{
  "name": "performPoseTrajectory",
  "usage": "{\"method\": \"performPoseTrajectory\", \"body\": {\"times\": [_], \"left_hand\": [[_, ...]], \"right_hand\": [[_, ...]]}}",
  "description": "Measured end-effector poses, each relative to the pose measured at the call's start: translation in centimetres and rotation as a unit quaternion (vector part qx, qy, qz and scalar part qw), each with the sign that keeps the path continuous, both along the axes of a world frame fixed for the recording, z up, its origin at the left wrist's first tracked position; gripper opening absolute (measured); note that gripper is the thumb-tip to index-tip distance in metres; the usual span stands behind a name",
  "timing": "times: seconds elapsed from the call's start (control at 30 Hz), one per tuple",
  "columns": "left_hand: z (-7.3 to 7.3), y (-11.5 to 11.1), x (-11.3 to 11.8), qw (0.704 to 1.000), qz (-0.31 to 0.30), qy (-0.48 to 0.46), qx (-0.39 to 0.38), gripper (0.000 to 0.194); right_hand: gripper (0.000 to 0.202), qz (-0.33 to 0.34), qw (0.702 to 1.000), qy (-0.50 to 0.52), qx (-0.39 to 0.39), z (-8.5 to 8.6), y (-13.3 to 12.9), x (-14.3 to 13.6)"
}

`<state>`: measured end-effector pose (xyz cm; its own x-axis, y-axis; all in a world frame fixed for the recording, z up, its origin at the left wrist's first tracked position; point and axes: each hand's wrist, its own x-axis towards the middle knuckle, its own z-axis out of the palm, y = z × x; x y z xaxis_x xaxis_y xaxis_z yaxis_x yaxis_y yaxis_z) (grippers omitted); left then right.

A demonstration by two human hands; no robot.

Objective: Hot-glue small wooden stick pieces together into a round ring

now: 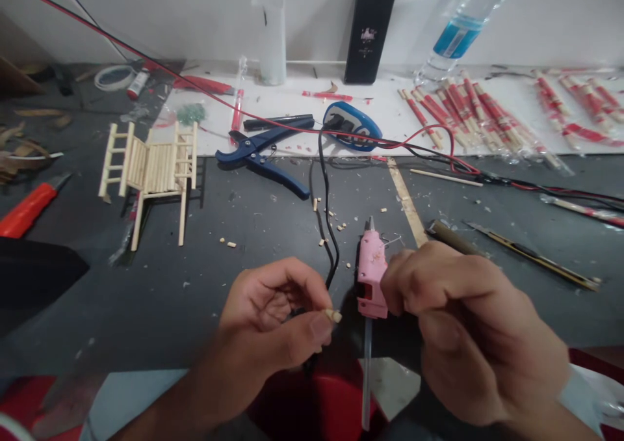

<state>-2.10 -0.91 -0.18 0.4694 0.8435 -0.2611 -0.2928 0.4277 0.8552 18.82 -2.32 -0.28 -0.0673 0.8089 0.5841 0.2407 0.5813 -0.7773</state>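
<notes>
1. One short, pale wooden piece [334,315] sits in the left hand's [273,324] narrow pinch, by the grey desk's [273,233] near edge.
2. Probably light, stiff, easily dropped; best held by its sides.
3. The right hand [468,324] curls beside the pink plastic glue gun [373,259]; I cannot tell whether it holds anything.

Pink glue gun [372,272], blue-handled cutter [266,151], red-and-black wires [234,108]

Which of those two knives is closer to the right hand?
The slim yellow-and-black cutter, lying just beyond the right hand; the orange-handled one is at the far left.
</notes>
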Motion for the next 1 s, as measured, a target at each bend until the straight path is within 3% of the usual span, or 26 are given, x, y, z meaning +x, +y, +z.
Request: {"method": "performPoseTrajectory", "body": {"times": [0.13, 0.2, 0.27, 0.37, 0.43, 0.8, 1.0], "left_hand": [[0.4, -0.1, 0.1, 0.996, 0.047, 0.040, 0.066, 0.009], [0.6, -0.3, 0.2, 0.994, 0.064, 0.048, 0.077, 0.008], [0.8, -0.4, 0.4, 0.993, 0.073, 0.052, 0.072, 0.009], [0.9, -0.4, 0.6, 0.993, 0.082, 0.054, 0.064, 0.011], [1.0, -0.4, 0.6, 0.992, 0.084, 0.064, 0.065, 0.012], [1.2, -0.5, 0.6, 0.982, 0.097, 0.128, 0.101, 0.012], [1.5, -0.4, 0.6, 0.983, 0.097, 0.118, 0.106, 0.019]], "right_hand": [[0.031, 0.085, 0.989, -0.122, 0.011, 0.7, 0.3, 0.4], [0.027, 0.091, 0.983, -0.161, 0.011, 1.0, 0.4, 0.3], [0.012, 0.069, 0.990, -0.119, 0.006, 1.0, 0.4, -0.1], [0.035, 0.062, 0.997, -0.046, -0.010, 0.7, 0.2, -0.8], [0.036, 0.070, 0.997, -0.035, -0.017, 0.7, 0.1, -1.1], [0.025, 0.062, 0.995, -0.064, -0.049, 1.2, 0.2, -1.2], [0.026, 0.064, 0.994, -0.067, -0.054, 1.3, 0.3, -1.1]]}}
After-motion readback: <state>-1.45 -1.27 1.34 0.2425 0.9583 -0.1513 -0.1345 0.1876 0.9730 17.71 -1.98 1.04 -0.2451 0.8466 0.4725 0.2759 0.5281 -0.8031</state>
